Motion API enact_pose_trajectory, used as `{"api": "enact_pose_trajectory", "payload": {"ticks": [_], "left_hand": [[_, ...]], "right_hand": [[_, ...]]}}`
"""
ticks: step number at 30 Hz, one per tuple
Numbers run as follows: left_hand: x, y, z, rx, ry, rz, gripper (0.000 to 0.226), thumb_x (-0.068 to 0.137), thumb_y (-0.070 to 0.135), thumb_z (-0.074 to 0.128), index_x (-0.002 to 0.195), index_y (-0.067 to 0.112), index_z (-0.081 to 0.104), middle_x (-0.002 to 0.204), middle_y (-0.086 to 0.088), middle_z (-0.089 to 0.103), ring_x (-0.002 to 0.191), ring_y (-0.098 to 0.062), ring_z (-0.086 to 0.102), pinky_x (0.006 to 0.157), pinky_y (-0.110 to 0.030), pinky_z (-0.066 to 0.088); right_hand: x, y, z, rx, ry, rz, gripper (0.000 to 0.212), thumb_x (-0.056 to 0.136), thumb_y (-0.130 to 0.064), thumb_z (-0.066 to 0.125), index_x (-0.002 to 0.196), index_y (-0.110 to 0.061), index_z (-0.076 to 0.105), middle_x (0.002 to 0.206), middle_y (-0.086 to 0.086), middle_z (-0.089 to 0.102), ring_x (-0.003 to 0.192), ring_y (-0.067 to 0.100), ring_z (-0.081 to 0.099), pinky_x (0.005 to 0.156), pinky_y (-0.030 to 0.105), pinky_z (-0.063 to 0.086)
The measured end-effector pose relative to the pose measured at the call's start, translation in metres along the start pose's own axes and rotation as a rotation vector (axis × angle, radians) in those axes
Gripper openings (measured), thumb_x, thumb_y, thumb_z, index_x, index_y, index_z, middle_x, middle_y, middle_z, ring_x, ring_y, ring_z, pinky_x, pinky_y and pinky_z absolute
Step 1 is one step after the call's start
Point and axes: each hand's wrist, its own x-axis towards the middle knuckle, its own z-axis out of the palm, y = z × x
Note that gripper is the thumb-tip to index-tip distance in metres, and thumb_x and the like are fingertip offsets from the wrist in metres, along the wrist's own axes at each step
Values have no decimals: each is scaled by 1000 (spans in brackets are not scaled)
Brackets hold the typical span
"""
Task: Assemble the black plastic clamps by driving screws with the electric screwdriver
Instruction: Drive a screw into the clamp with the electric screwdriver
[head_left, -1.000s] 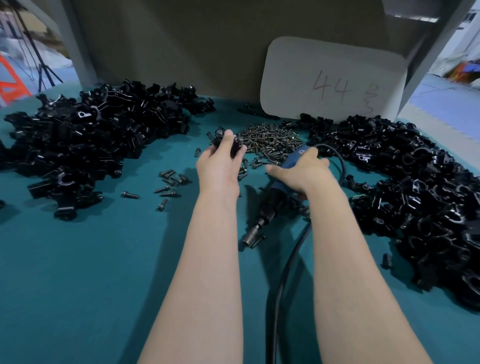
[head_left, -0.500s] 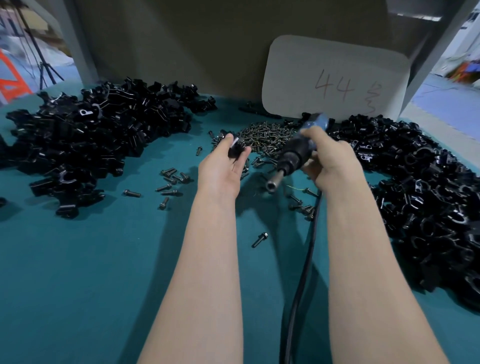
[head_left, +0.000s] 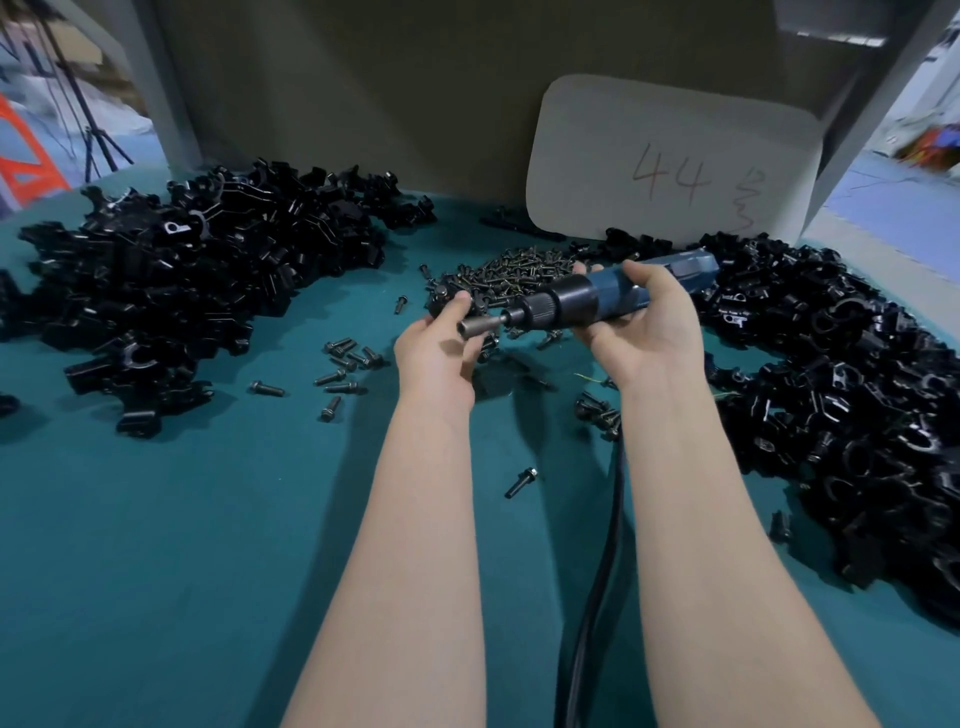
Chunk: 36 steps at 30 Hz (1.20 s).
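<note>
while the left hand (head_left: 435, 361) pinches a clamp (head_left: 445, 303), the right hand (head_left: 647, 335) grips the screwdriver (head_left: 574, 304) beside it.

Bare forearms (head_left: 415, 545), bare left grip (head_left: 436, 358), right grip (head_left: 649, 332)

Right hand (head_left: 644, 332) grips screwdriver (head_left: 597, 301) — left hand (head_left: 439, 353) holds clamp (head_left: 448, 301).

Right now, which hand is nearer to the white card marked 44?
Right. The right hand, gripping the electric screwdriver, is directly in front of the white card; the left hand, holding a black clamp, is farther off to its left.
</note>
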Motion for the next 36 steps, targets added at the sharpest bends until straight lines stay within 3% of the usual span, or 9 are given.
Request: {"api": "enact_pose_trajectory", "payload": {"ticks": [2, 6, 8, 13, 18, 26, 29, 33, 36], "left_hand": [[0, 0, 1, -3, 28, 9, 43, 91, 2, 62, 131, -5, 50, 116, -19, 61, 77, -23, 66, 73, -26, 59], [1, -1, 2, 127, 35, 79, 17, 90, 4, 64, 100, 4, 51, 100, -10, 61, 90, -24, 66, 82, -29, 56], [0, -2, 2, 151, 36, 108, 22, 90, 4, 65, 106, 6, 49, 105, -9, 58, 101, -26, 66, 92, -33, 54], [-2, -1, 1, 157, 48, 118, 22, 90, 6, 65, 82, 13, 46, 94, -6, 57, 102, -25, 67, 94, -31, 53], [-1, -2, 3, 170, 65, 153, 27, 90, 6, 65, 75, 18, 46, 86, -3, 56, 98, -25, 66, 91, -29, 54], [3, -5, 1, 284, 52, 239, 17, 89, 8, 66, 79, 17, 55, 87, 1, 61, 92, -22, 68, 74, -19, 55], [5, -7, -2, 481, 96, 337, 12, 88, 15, 68, 85, 16, 57, 86, 2, 62, 90, -22, 67, 81, -27, 55], [4, -7, -5, 823, 187, 525, 12, 89, 24, 67, 96, 18, 60, 79, 11, 59, 69, -10, 56, 65, -23, 43], [3, -6, -5, 1003, 249, 564, 13, 89, 26, 66, 97, 16, 61, 85, 5, 61, 71, -20, 56, 64, -26, 42]], "right_hand": [[0, 0, 0, 5, -5, 3, 14, 92, -3, 53, 103, -6, 46, 107, 20, 54, 89, 33, 63, 68, 49, 56], [3, -3, -1, 57, 63, 2, 38, 90, -27, 64, 118, -8, 49, 113, 19, 58, 92, 30, 65, 77, 47, 57], [4, -5, -4, 81, 102, 13, 37, 88, -29, 66, 114, -8, 51, 111, 18, 61, 79, 27, 67, 63, 39, 59], [4, -2, -11, -46, 146, 77, 22, 84, -11, 67, 100, -7, 52, 86, 13, 64, 60, 20, 64, 57, 35, 57], [3, 1, -11, -226, 192, 102, 21, 79, -16, 74, 83, -10, 54, 58, 3, 61, 46, 14, 59, 50, 25, 52], [3, 2, -8, -275, 171, 87, 36, 75, -28, 80, 97, -9, 57, 79, 9, 62, 56, 18, 61, 53, 28, 54], [3, 0, -8, -151, 130, 54, 49, 77, -41, 76, 106, -8, 56, 83, 10, 64, 58, 20, 64, 58, 30, 56], [4, -6, -7, 105, 162, -32, 50, 80, -44, 72, 107, -7, 53, 87, 13, 65, 60, 25, 68, 61, 36, 57], [8, -11, -9, 236, 173, -126, 42, 83, -36, 71, 111, -11, 53, 102, 12, 64, 87, 26, 66, 80, 43, 57]]}}
